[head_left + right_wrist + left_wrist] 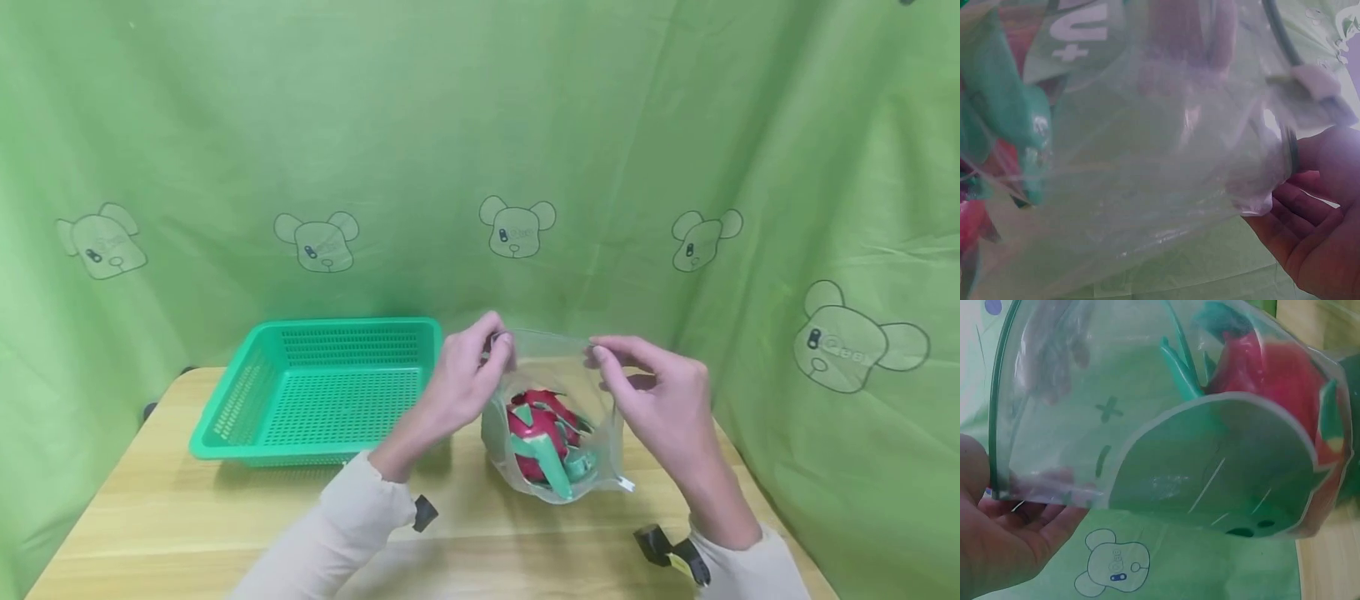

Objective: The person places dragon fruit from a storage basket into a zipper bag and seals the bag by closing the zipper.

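Note:
A see-through zip bag (495, 446) hangs between both hands with its mouth spread wide toward the head camera. My left hand (468, 371) pinches the rim at the left corner, thumb against fingers. At the opposite corner my right hand (660, 383) pinches the rim in the same way. Red dragon fruit (536, 437) with green scales lies in the bottom of the bag. A white zip slider (1315, 81) sits on the rim near the right hand. The left wrist view shows a green printed patch (1210, 462) on the bag's side, partly covering the fruit.
A green plastic basket (435, 342) with slotted walls stands on the wooden table (172, 517), left of the bag. Green curtains (420, 108) printed with bear heads enclose the table behind and at both sides. Black straps (652, 546) show by the wrists.

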Tool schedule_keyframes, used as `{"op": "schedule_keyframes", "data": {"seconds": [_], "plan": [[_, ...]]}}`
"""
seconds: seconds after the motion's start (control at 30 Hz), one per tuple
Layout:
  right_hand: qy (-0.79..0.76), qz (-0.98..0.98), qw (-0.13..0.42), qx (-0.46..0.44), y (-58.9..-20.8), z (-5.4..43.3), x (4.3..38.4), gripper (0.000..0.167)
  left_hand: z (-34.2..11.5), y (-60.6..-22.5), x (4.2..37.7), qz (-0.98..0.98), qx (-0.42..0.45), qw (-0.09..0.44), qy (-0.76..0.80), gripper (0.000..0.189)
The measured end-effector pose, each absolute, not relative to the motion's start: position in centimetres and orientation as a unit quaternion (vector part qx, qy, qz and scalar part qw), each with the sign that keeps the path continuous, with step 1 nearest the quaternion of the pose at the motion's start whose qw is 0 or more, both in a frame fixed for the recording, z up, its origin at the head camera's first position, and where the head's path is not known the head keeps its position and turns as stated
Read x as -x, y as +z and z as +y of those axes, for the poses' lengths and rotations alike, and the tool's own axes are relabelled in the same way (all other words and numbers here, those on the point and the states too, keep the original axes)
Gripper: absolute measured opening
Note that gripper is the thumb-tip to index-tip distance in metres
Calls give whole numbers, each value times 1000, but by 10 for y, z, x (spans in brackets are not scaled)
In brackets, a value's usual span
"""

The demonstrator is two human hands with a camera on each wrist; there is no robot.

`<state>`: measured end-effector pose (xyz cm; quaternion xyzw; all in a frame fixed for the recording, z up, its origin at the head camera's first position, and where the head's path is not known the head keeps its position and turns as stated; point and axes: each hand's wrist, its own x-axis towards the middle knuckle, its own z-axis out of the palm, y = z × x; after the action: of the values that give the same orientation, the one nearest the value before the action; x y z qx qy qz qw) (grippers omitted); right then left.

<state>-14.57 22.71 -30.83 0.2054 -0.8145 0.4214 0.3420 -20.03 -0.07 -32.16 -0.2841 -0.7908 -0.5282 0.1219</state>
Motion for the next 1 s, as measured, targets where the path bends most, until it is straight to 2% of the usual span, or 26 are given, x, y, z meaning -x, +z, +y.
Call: {"op": "schedule_keyframes", "data": {"seconds": [0.37,0.63,0.8,1.0], "plan": [[393,-818,327,-264,-328,223,129,34,16,-323,202,-798,249,202,-511,19],[393,-825,323,-247,-339,218,116,36,26,-320,206,-818,227,206,-487,20],[387,-836,315,-229,-345,219,106,49,33,-317,209,-828,211,205,-477,19],[368,-829,320,-274,-350,216,94,65,39,-310,210,-844,204,194,-457,18]]}}
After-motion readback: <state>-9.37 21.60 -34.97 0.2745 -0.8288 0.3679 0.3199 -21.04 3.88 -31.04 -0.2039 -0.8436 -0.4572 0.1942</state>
